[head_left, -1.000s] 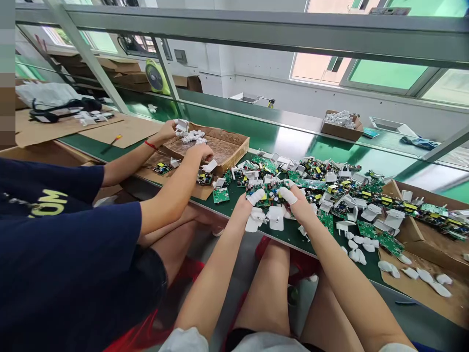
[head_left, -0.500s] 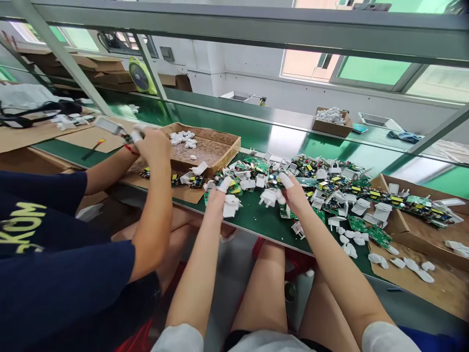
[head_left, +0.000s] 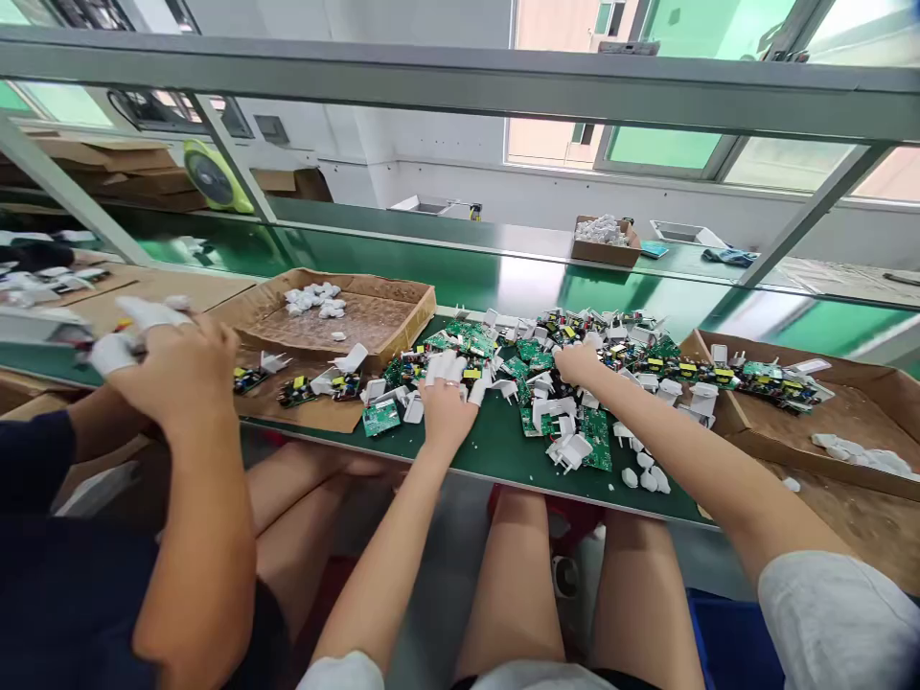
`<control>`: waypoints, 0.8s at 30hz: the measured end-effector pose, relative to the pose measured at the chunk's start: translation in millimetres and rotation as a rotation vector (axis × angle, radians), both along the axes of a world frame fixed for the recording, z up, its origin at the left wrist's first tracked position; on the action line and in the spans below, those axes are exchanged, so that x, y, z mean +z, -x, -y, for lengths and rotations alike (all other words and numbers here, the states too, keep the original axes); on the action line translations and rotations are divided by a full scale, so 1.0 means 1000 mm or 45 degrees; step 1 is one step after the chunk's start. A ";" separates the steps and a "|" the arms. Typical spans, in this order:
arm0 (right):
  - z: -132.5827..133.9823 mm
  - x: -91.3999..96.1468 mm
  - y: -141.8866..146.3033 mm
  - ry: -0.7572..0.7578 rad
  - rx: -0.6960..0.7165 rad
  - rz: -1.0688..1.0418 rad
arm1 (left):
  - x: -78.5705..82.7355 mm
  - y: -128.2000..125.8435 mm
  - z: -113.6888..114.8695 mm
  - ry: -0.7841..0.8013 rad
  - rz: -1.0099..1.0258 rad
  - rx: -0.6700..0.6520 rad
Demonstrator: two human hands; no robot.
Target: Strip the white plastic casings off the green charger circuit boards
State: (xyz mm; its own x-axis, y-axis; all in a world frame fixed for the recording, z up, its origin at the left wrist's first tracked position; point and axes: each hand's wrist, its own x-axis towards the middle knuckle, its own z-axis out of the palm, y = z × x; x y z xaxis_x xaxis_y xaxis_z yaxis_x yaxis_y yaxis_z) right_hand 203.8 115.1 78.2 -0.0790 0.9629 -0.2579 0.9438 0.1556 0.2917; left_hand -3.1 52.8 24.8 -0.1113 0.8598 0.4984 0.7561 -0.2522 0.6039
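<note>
White finger covers are on the fingertips of my left hand (head_left: 447,407), whose fingers lie stretched out over the left part of a pile of circuit boards and white plug housings. My right hand (head_left: 579,364) reaches into the middle of the pile with its fingers curled. Whatever its fingertips grip is hidden among the parts. Between my hands lie green circuit boards (head_left: 530,353). Closer to the front edge, a white plug housing (head_left: 569,450) rests beside a larger green board (head_left: 596,436). Another green board (head_left: 380,417) sits left of my left hand.
A shallow cardboard tray (head_left: 395,321) with white pieces stands at the left. To the right is another cardboard box (head_left: 826,431), with boards across its edge. Loose white finger covers (head_left: 651,474) lie near the front edge. A co-worker's hand (head_left: 172,355) works at far left.
Both hands held white plug housings before; these are out of them now. My left hand has flattened onto the pile, and my right hand has reached deeper into it. The view has turned right.
</note>
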 end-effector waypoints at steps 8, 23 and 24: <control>-0.013 0.023 -0.019 -0.023 0.179 0.022 | 0.010 -0.048 -0.024 0.586 0.948 -0.347; 0.025 0.060 -0.038 -0.452 -0.132 -0.853 | 0.046 -0.078 -0.050 0.413 1.116 -0.287; 0.028 0.060 -0.042 -0.417 -0.195 -1.016 | 0.047 -0.075 -0.048 0.365 1.179 -0.327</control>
